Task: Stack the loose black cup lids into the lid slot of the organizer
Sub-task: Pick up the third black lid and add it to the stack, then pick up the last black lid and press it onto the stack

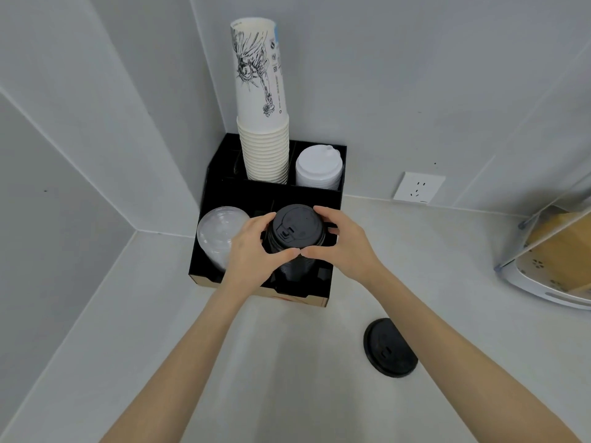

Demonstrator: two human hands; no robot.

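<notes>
Both hands, left [252, 251] and right [339, 244], clasp lid stack [295, 231] in organizer [224, 193] slot, thumbs touching. Loose lid [390, 348] flat on surface [287, 362], near-right; right hand closer.

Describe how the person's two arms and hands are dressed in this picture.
Both forearms are bare up to the frame edge: no sleeves show. The left hand and right hand wear no gloves, and no rings, watch or wristband are visible.

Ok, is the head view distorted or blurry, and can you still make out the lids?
Head view: wide-angle bending curves the wall seams and counter edge; soft, even light, faint shadows. The black lid stack between both hands reads sharp; the loose black lid is softer.
</notes>
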